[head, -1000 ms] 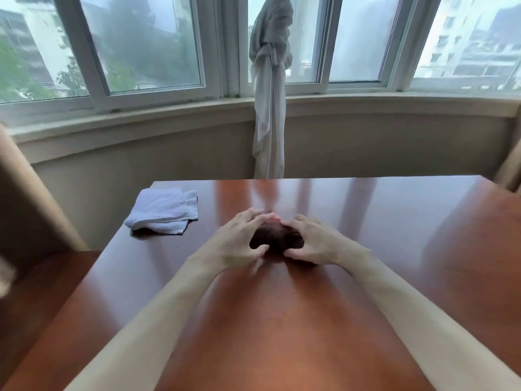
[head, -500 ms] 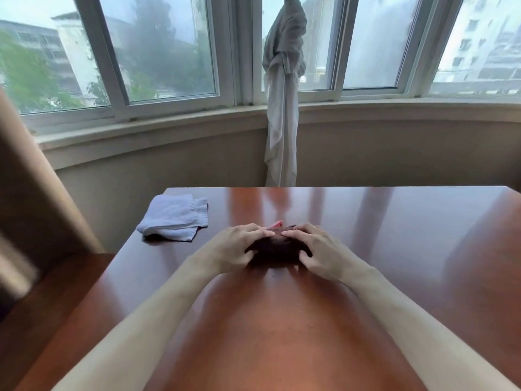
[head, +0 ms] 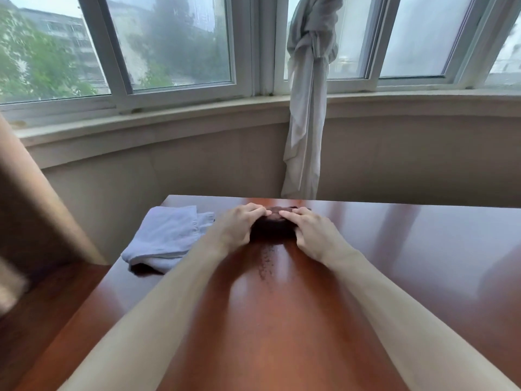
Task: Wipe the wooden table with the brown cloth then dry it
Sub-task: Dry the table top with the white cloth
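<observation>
Brown cloth (head: pixel 272 228), bunched near the wooden table (head: pixel 394 263)'s far edge, is gripped by left hand (head: pixel 235 231) and right hand (head: pixel 311 235); damp streak behind suggests wiping underway, drying undone, white towel (head: pixel 163 237) untouched.

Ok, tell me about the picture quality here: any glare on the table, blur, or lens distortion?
Head view: pale window glare streaks the wooden table between and beside the arms; the left edge is motion-blurred; the wide lens bows the window sill. The left hand, right hand and brown cloth are fairly sharp; the white towel is slightly soft.
</observation>
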